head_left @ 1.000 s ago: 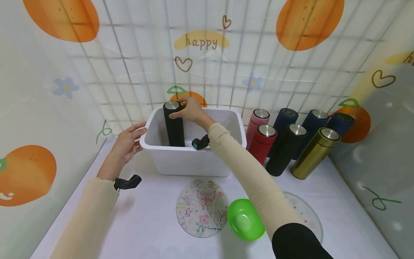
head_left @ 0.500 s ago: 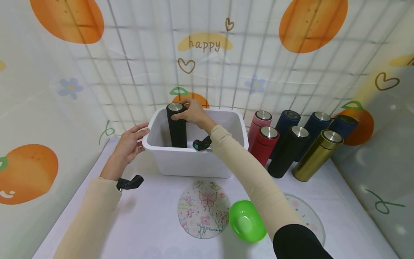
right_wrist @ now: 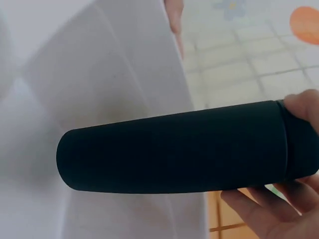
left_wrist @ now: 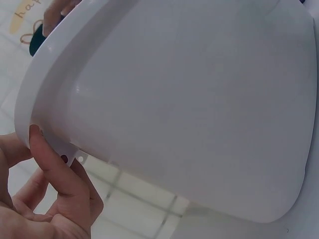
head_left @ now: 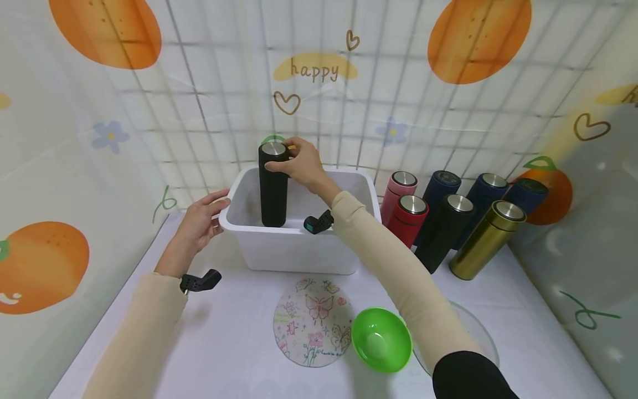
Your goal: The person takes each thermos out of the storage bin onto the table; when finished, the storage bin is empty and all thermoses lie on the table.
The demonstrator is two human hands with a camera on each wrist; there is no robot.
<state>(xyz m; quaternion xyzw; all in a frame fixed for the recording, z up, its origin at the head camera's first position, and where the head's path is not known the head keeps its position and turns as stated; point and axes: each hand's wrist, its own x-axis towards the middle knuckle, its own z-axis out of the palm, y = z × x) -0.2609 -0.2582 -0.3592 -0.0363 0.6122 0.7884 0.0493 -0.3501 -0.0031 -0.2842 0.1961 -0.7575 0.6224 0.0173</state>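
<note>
A black thermos flask point(head_left: 273, 191) with a silver-topped lid stands nearly upright inside the left part of a white plastic bin point(head_left: 299, 249). My right hand point(head_left: 305, 165) grips it near the lid, thumb on one side and fingers on the other. In the right wrist view the thermos's point(right_wrist: 174, 152) whole length shows, its rounded base apart from the bin's floor. My left hand point(head_left: 196, 224) holds the bin's left rim. The left wrist view shows the thumb of that hand point(left_wrist: 55, 191) against the outside of the rim, with other fingers behind it.
Right of the bin stand several thermoses: pink point(head_left: 396, 194), red point(head_left: 408, 219), black point(head_left: 443, 233), gold point(head_left: 485, 241) and dark blue point(head_left: 480, 194). In front lie a round patterned mat point(head_left: 313, 327), a green bowl point(head_left: 382, 339) and a clear disc point(head_left: 480, 332) partly under my right sleeve.
My right hand has risen, lifting the black thermos up inside the bin, so its base edge now shows above the front rim. My left hand stays on the bin's rim.
</note>
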